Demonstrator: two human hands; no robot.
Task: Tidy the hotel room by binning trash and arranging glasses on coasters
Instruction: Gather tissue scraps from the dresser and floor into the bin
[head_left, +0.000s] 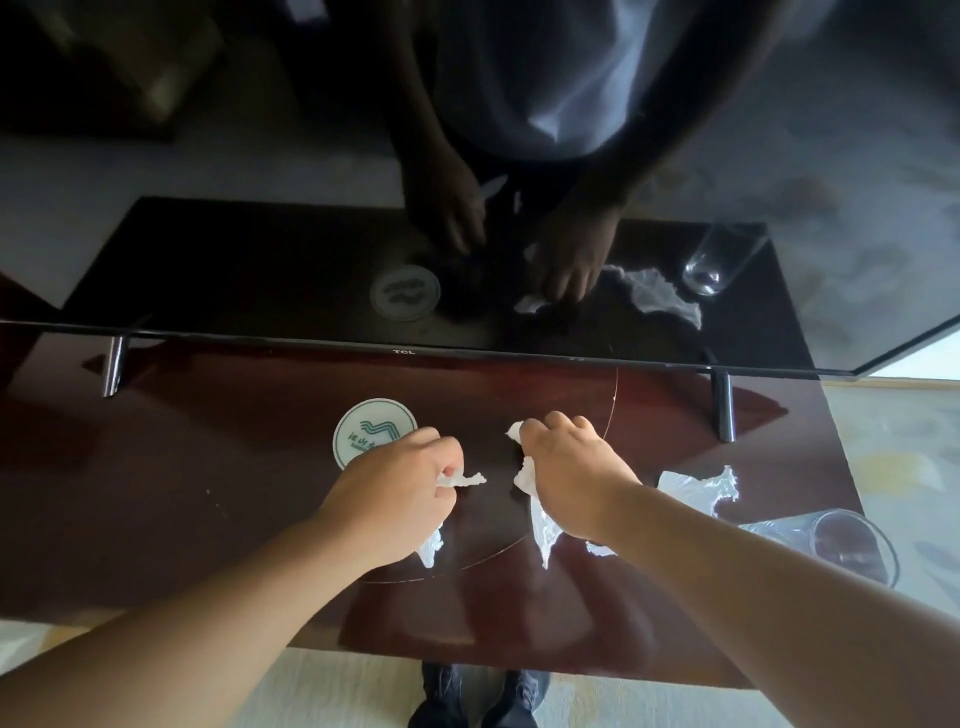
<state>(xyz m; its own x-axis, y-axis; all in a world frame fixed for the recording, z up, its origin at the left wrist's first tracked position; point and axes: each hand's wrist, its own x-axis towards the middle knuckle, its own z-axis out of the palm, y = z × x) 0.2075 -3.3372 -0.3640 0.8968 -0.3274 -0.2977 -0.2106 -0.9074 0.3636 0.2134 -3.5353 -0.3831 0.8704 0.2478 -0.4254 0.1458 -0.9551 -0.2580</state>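
Coaster (363, 427) pt. behind L hand (396, 491)

**Head cam, single view: wide-angle, worn on person's head, aimed fwd & steeply down.**

Vantage: above near edge of dark glossy table (156, 493). Wearer's own shoes (478, 696) show at bottom centre, just below table edge. Range: close. Both forearms enter from lower corners. Left hand (395, 488), pinching a paper scrap (465, 480), & right hand (571, 467), gripping a paper wad (524, 475), sit mid-frame. Facing: a TV screen (260, 270) on far side of table. Its black panel fills upper half & mirrors wearer's torso, hands & tabletop. Right margin: table corner w/ a glass (852, 540), then pale carpet (893, 441). Lens bends straight edges toward frame borders.
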